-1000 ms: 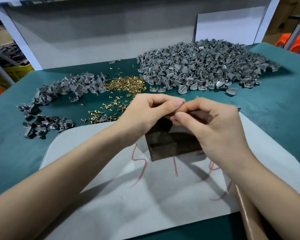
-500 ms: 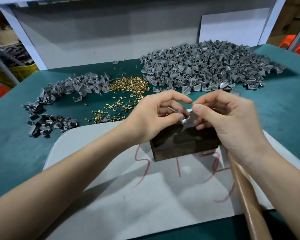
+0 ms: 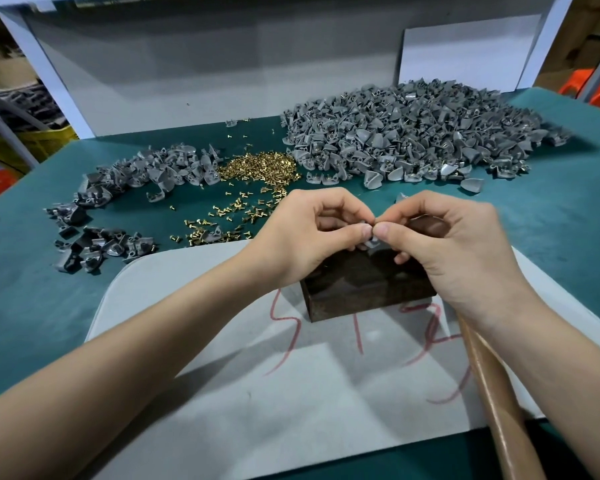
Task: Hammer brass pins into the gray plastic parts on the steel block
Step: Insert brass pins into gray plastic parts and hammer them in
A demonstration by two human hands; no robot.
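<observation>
Fingers [image 3: 356,232] of the left hand [image 3: 309,237] and right hand [image 3: 458,251] curl tip to tip in a shared pinch. The table [image 3: 32,306] carries a mat [image 3: 222,393], part piles [image 3: 413,133], and pins [image 3: 260,166]. The block [image 3: 361,289] sits on the mat, and the pinched gray part [image 3: 373,241] is just above the block.

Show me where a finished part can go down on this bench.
Free: gray mat nearer than the steel block, left of the hammer handle; green cloth below the big gray pile. Crowded: behind the left hand, brass pins and the left gray piles.
</observation>
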